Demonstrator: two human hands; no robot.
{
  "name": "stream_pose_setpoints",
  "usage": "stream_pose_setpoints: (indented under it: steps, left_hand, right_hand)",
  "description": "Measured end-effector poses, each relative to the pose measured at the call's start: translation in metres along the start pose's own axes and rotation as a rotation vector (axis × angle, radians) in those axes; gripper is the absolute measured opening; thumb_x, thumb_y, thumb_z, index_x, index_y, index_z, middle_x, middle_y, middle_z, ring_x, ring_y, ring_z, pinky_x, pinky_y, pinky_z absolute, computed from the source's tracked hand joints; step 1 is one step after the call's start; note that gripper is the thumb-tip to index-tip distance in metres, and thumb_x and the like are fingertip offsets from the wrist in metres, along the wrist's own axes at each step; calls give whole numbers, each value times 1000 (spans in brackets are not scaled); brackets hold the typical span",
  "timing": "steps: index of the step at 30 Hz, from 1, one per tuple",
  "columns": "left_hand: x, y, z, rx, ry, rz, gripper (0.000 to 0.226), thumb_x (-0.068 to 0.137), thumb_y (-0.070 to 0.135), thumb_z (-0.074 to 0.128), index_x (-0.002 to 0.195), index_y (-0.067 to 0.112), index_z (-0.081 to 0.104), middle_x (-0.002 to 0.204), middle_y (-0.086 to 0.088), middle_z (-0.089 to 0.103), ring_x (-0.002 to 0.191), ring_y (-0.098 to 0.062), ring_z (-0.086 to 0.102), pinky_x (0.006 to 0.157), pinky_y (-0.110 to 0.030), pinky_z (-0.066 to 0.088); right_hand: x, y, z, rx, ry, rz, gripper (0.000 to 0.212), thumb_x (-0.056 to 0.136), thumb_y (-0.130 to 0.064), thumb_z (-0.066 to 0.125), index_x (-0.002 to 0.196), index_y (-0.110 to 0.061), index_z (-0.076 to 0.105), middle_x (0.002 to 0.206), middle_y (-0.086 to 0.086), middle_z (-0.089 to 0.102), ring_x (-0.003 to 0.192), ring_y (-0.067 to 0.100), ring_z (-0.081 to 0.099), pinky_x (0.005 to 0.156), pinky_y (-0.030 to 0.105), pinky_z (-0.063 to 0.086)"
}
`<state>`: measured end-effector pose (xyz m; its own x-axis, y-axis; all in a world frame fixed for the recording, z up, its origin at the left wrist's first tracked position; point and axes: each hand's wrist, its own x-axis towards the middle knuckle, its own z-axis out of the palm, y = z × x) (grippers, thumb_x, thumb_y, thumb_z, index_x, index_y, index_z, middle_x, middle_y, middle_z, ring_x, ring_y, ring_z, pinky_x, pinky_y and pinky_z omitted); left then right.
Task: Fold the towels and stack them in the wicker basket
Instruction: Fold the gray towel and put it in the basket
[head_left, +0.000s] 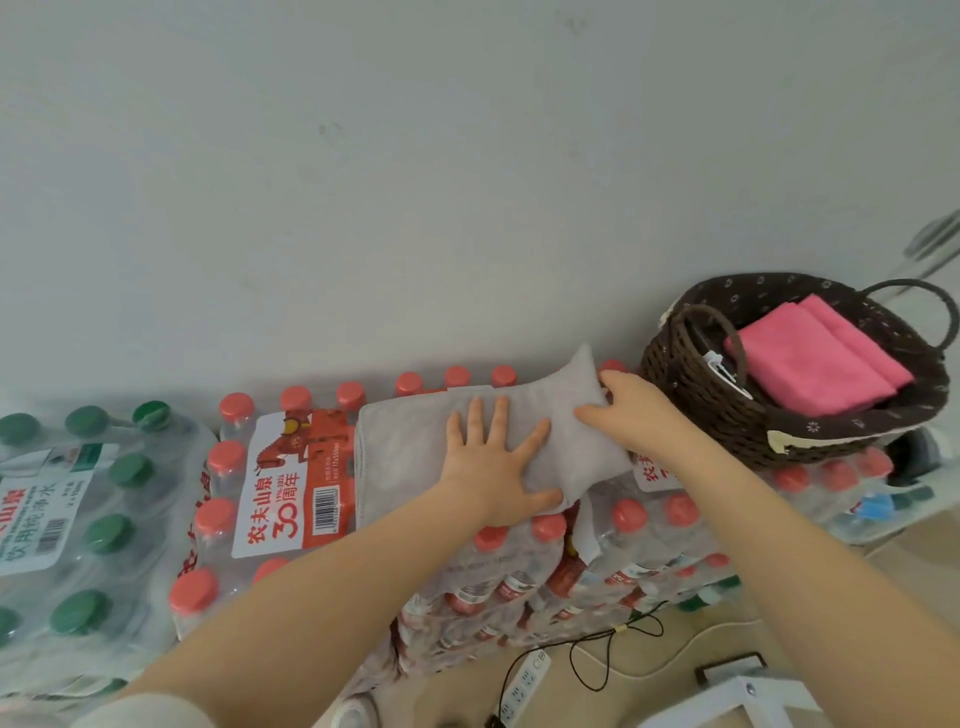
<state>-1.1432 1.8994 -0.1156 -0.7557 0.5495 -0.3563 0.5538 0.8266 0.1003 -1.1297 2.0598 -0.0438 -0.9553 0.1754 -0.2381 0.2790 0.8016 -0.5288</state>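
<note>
My left hand (493, 457) presses flat, fingers spread, on the soft grey cloth towel (415, 441); my right hand (631, 410) pinches its folded edge beside the dark brown wicker basket (696, 384).

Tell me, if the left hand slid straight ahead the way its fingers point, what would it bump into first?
Probably the red bottle caps past the far edge of the grey towel; the left hand lies flat on that towel, fingers pointing toward the pale wall. Depth is unclear.
</note>
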Motion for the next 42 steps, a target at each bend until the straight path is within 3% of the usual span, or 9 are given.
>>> stream_pose_setpoints:
  steps: [6, 9, 13, 19, 22, 24, 27, 31, 42]
  left_hand:
    - [-9, -30, -15, -523, 142, 261, 58, 94, 34, 39, 147, 22, 19, 156, -4, 13, 144, -23, 10, 119, -37, 5]
    - [-21, -54, -27, -844, 305, 74, 44, 96, 7, 36, 139, 12, 35, 137, -1, 46, 127, -14, 41, 103, -13, 21]
    - [-23, -72, -24, -1310, 253, -83, 48, 98, 8, 33, 143, 17, 23, 101, -14, 58, 100, -27, 58, 99, -43, 45]
    - [-10, -75, -17, -914, 312, -4, 31, 96, 10, 39, 119, 9, 59, 119, -14, 62, 110, -24, 57, 97, -28, 41]
    - [-8, -76, -19, -779, 338, 30, 31, 94, 10, 44, 120, 10, 59, 107, -14, 63, 92, -21, 58, 81, -20, 39]
    - [-7, -80, -21, -751, 353, 54, 32, 91, 8, 47, 122, 10, 57, 100, -13, 61, 86, -18, 55, 79, -20, 40]
    - [-8, -91, -22, -715, 428, -12, 42, 89, 9, 49, 131, 10, 46, 123, -12, 53, 109, -25, 53, 90, -21, 36]
    - [-16, -116, -13, -581, 335, -168, 44, 92, 13, 43, 135, 3, 37, 139, -17, 38, 127, -33, 38, 105, -35, 28]
    - [-27, -139, -25, -964, 199, -334, 45, 80, 38, 68, 110, 7, 54, 112, -12, 62, 95, -24, 59, 83, -35, 50]
  right_hand:
    - [-4, -54, 21, -16, -137, -97, 22, 79, -14, 55, 99, -5, 54, 76, 5, 56, 65, 16, 52, 56, 27, 39]
    - [-2, -69, 43, -53, -169, -125, 23, 78, -12, 57, 99, -3, 55, 76, 6, 55, 64, 16, 51, 53, 23, 36]
    - [-3, -77, 73, -61, -243, -105, 20, 82, -10, 56, 100, 0, 54, 65, 1, 46, 57, 10, 42, 49, 19, 30]
    - [-13, -67, 78, 140, -166, -154, 37, 93, -13, 43, 130, -16, 48, 89, 11, 67, 58, 5, 55, 55, 13, 44]
    - [-11, -52, 76, -115, 104, -289, 42, 94, -27, 46, 135, -19, 44, 136, 5, 48, 117, 18, 50, 92, 29, 44]
    - [-16, -51, 85, -246, -47, -299, 63, 94, -44, 42, 148, -21, 18, 155, 2, 17, 142, 21, 19, 113, 37, 25]
    - [-18, -53, 107, -475, -145, -239, 68, 95, -53, 25, 148, -26, -9, 157, 1, -13, 145, 19, -12, 116, 38, -4]
    - [-11, -60, 113, -504, -59, -134, 65, 95, -40, 25, 147, -28, -12, 156, 3, -17, 144, 23, -17, 116, 43, -6]
    - [-5, -71, 122, -445, -34, -164, 62, 99, -38, 20, 147, -15, -12, 157, 1, -15, 144, 15, -14, 115, 33, -11]
